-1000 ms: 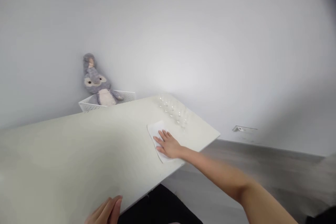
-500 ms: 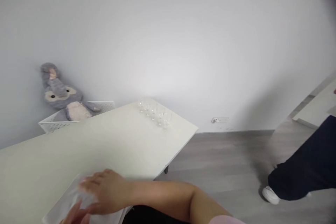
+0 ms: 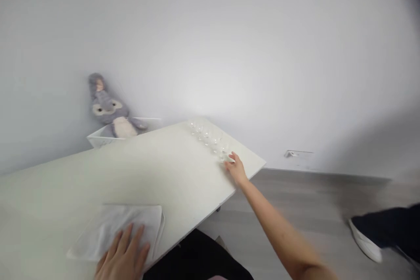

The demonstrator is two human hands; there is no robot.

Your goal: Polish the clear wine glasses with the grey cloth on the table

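Observation:
My left hand lies flat with fingers spread on a folded white cloth at the table's near edge. Toward the far right corner, my right hand is stretched out to the closest of several clear stemmed glasses standing in a row. Its thumb and fingers are apart beside the lower part of that nearest glass. Blur hides whether the fingertips touch it.
The white table ends in a corner near the wall. Behind it, a grey plush toy sits in a white basket. Another person's leg and white shoe are on the floor at right.
My right hand has left the cloth and moved forward and right to the nearest glass. My left hand now lies flat on the cloth. The view has shifted left, and the other person's foot moved.

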